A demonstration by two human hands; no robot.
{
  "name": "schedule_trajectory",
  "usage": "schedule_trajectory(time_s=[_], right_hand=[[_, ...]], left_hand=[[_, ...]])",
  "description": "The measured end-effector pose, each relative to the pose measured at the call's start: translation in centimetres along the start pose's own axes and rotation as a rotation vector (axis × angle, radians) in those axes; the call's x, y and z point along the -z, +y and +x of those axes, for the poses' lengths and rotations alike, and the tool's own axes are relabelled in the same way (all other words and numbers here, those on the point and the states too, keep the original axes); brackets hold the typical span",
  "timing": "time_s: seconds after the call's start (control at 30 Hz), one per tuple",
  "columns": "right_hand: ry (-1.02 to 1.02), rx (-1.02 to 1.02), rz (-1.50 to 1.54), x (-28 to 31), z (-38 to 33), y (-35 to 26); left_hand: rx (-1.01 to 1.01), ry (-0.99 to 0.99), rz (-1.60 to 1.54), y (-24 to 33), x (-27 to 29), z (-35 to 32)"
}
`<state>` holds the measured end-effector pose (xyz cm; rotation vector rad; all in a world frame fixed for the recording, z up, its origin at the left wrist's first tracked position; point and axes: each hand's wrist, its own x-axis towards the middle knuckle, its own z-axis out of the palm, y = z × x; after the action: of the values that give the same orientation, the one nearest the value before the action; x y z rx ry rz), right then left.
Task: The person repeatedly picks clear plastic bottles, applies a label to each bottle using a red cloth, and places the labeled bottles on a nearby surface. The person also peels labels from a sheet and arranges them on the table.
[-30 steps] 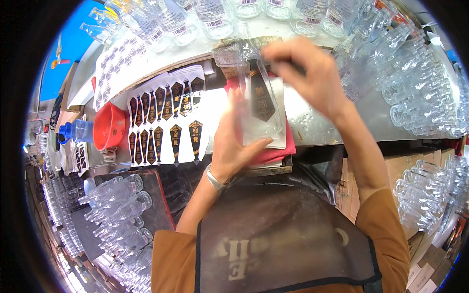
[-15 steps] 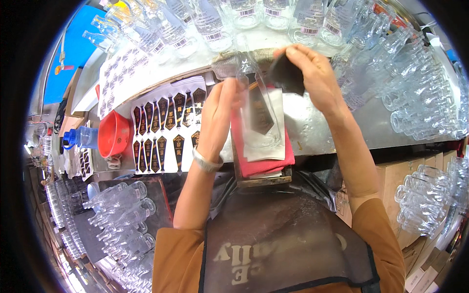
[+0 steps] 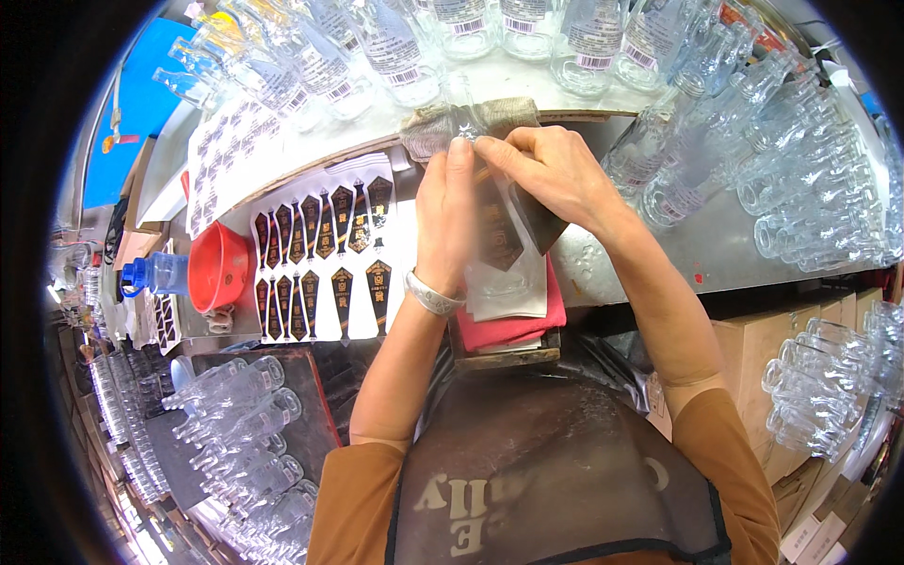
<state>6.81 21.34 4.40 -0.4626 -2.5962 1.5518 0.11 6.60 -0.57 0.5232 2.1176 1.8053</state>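
Note:
A clear glass bottle (image 3: 527, 278) lies on its back over a white cloth and a folded red cloth (image 3: 513, 326), its neck pointing away from me. A black tie-shaped label (image 3: 496, 235) with gold print sits on its front. My left hand (image 3: 447, 221) is closed along the bottle's left side, its thumb near the shoulder; motion blurs part of it. My right hand (image 3: 557, 174) pinches a dark flat piece (image 3: 541, 218), perhaps a scraper, against the bottle's right side. Both thumbs almost meet at the label's top. A rolled cloth (image 3: 428, 130) supports the neck.
To the left lies a white sheet of black tie-shaped labels (image 3: 325, 245), beside a red bowl (image 3: 218, 268) and a blue-capped plastic jug (image 3: 160, 273). Glass bottles (image 3: 391, 56) stand along the back; several others (image 3: 791, 179) crowd the right. More bottles (image 3: 240, 395) sit low at left.
My right hand has come left and down with the dark piece, from beside the bottle onto it. My left hand has moved slightly down along the bottle's left side.

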Motion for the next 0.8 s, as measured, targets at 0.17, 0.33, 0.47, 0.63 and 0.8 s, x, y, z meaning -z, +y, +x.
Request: schedule_trajectory(time_s=[0.17, 0.33, 0.47, 0.63, 0.8], right_hand=[[0.01, 0.019, -0.003, -0.1, 0.2, 0.3], [-0.007, 0.0, 0.129, 0.0, 0.5, 0.6], [-0.023, -0.031, -0.043, 0.1, 0.5, -0.4], [-0.026, -0.023, -0.01, 0.0, 0.6, -0.3], [-0.056, -0.079, 0.204, 0.8, 0.2, 1.7]], left_hand=[[-0.016, 0.039, -0.077, 0.4, -0.6, -0.3], [0.104, -0.023, -0.145, -0.2, 0.1, 0.1], [0.043, 0.01, -0.142, 0.4, -0.4, -0.4], [0.01, 0.003, -0.161, -2.0, -0.2, 0.6], [0.313, -0.122, -0.181, 0.5, 1.6, 2.0]])
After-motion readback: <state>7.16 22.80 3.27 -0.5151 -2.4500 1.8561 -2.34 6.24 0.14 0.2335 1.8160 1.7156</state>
